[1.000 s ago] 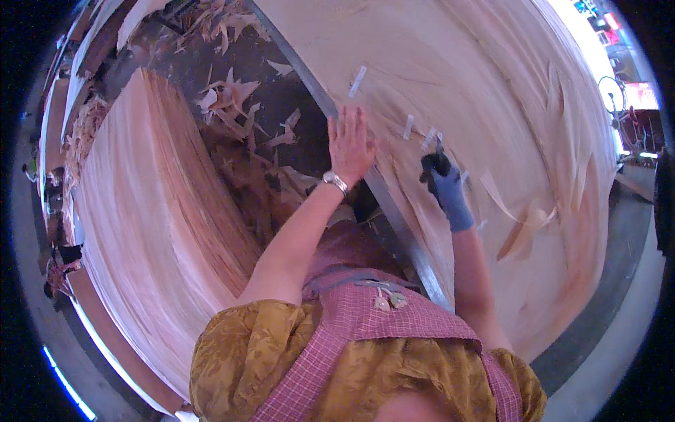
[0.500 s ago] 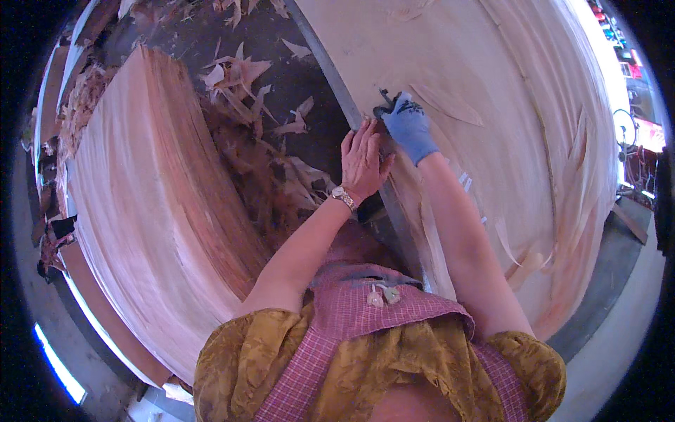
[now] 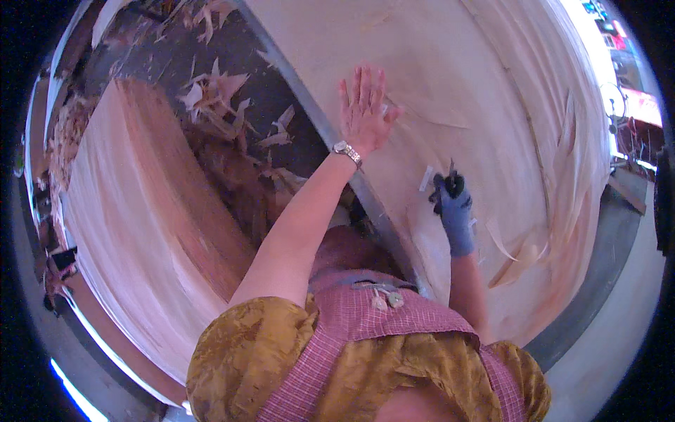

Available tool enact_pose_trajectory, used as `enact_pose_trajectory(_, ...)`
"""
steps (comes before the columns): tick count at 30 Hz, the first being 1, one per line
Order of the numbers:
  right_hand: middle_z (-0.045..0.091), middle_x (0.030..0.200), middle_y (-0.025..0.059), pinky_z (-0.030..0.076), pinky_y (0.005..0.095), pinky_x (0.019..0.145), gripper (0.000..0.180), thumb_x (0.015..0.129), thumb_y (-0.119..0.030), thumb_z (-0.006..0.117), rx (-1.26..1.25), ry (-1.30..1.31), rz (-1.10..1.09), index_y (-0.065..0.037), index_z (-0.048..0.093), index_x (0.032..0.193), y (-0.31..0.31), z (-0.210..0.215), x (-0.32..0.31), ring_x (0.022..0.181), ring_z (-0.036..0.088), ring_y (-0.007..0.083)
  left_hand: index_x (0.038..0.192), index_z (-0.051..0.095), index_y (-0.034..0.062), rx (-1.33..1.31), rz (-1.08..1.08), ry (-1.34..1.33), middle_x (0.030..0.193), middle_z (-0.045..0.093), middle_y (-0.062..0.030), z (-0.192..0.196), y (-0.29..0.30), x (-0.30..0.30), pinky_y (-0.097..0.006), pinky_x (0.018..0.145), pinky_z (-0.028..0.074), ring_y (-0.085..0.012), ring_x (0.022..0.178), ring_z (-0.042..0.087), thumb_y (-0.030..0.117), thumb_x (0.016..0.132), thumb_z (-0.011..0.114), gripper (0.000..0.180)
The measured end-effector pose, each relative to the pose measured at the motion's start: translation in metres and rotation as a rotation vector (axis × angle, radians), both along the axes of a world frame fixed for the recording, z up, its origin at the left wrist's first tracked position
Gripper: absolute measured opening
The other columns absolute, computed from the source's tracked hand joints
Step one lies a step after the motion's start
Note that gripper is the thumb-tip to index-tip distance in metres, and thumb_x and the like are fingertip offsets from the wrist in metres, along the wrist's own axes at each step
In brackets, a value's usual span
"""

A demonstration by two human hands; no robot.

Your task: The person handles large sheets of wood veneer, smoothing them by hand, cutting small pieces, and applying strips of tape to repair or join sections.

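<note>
A wide sheet of pale wood veneer [image 3: 422, 63] covers the work surface on the right. My bare left hand [image 3: 367, 119] lies palm down on it, fingers stretched and spread, near the sheet's left edge. On that wrist is a metal watch [image 3: 346, 152]. My right hand [image 3: 455, 204], in a blue and black glove, is closed over the sheet, lower and to the right. From its fingers pokes the thin tip of what looks like a small knife [image 3: 451, 167]; its handle is mostly hidden. Beside the glove, a short white tape strip [image 3: 426, 178] sits on the veneer.
A thick stack of veneer sheets [image 3: 133, 204] stands at left. Torn veneer scraps [image 3: 218, 91] litter the dark floor between stack and work surface. A straight grey edge [image 3: 309, 105] borders the surface. Loose curled veneer strips [image 3: 517, 264] lie right of my glove.
My right hand has drawn back toward me and to the right, away from the left hand. The left hand has slid farther onto the sheet and spread its fingers. The view has shifted slightly.
</note>
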State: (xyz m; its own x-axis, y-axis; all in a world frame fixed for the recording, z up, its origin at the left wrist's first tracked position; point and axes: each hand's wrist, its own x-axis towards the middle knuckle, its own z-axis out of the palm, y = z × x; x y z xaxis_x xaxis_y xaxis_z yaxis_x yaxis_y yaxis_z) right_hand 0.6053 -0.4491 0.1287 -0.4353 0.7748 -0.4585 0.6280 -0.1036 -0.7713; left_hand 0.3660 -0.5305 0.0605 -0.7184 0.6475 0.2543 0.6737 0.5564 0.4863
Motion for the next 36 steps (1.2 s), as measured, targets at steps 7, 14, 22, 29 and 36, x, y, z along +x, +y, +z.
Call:
enact_pose_trajectory(7,0.061,0.067,0.0049,0.038,0.0238,0.042,0.023,0.094,-0.025,0.067,-0.118,0.020,-0.209,-0.006,0.055,0.090,-0.025,-0.001,0.094,0.048,0.053,0.0089,0.155,0.021,0.0120,-0.110,0.002,-0.229,0.158,0.023,-0.0197,-0.003,0.043,-0.011,-0.060,0.118,0.003,-0.0373,0.149,0.014,0.060,0.091,0.049,0.085)
enact_pose_trajectory(14,0.063,0.068,0.0053,0.037,0.0238,0.042,0.020,0.095,-0.023,0.066,-0.105,0.032,-0.365,-0.007,0.056,0.091,-0.048,-0.002,0.161,0.048,0.051,0.0071,0.156,0.020,0.0180,-0.093,-0.221,0.209,0.159,0.023,-0.0188,-0.049,0.095,-0.015,-0.063,0.116,0.007,-0.0390,0.147,0.016,0.063,0.092,0.047,0.083)
enact_pose_trajectory(22,0.067,0.097,0.0138,0.053,0.0383,0.072,0.026,0.084,-0.020,0.075,0.500,-0.324,-0.214,-0.004,0.063,0.101,-0.094,-0.016,0.310,0.083,0.065,0.0336,0.156,0.022,0.0191,-0.006,-0.494,0.281,0.160,0.022,-0.0148,-0.030,0.056,0.083,-0.061,0.117,0.009,-0.0329,0.147,0.020,0.066,0.093,0.041,0.081)
enact_pose_trajectory(29,0.062,0.102,0.0101,0.054,0.0422,0.071,0.052,0.070,-0.039,0.085,0.488,-0.390,0.088,-0.012,0.061,0.107,-0.127,0.003,0.415,0.089,0.064,0.0316,0.151,0.030,0.0130,-0.087,-0.462,0.255,0.153,0.033,-0.0161,-0.014,0.043,0.103,-0.055,0.116,0.018,-0.0344,0.143,0.027,0.055,0.093,0.051,0.075)
enact_pose_trajectory(36,0.061,0.103,0.0085,0.054,0.0448,0.067,0.040,0.080,-0.036,0.074,0.525,-0.470,0.373,-0.015,0.058,0.110,-0.140,-0.043,0.483,0.086,0.065,0.0331,0.126,0.053,0.0100,-0.069,-0.536,0.085,0.118,0.056,-0.0139,0.026,-0.089,0.280,-0.050,0.096,0.035,-0.0334,0.114,0.050,0.042,0.085,0.069,0.055)
